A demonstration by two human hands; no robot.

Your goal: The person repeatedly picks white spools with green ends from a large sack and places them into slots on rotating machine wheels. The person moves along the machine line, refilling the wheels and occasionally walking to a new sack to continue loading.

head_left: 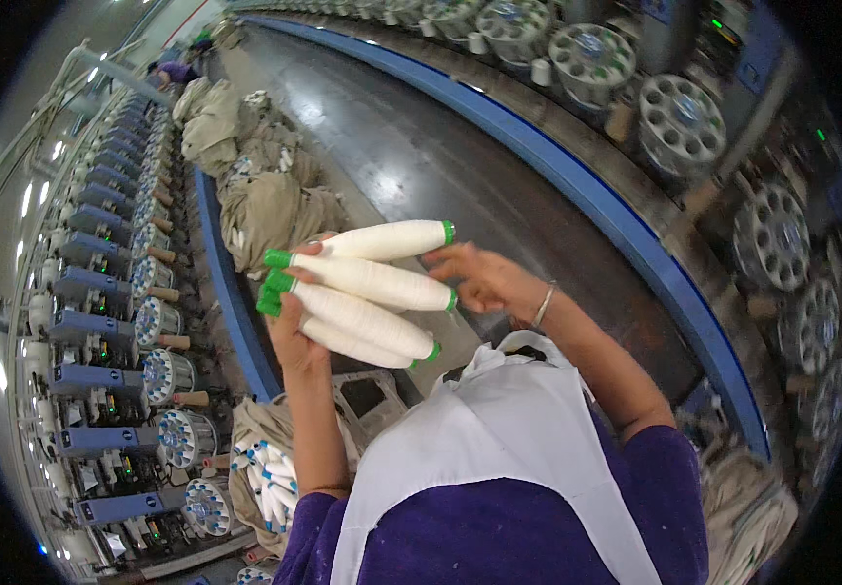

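My left hand (296, 343) is wrapped round a bunch of several yarn bobbins (377, 283), wound with white yarn and showing green ends. They fan out to the right, their green tips spread apart. The uppermost bobbin (391, 240) lies at an angle above the others. Just right of the tips is my right hand (494, 283), its fingers loosely bent and apart, with nothing seen in them. Whether a fingertip touches a bobbin I cannot tell.
Winding machines (99, 380) with round bobbin magazines (187, 437) line the left. More magazines (682, 119) stand along the right, behind a blue rail (577, 214). Beige cloth sacks (270, 219) lie ahead. By my left forearm, a sack holds blue-tipped bobbins (273, 478). Another person (175, 73) is far off.
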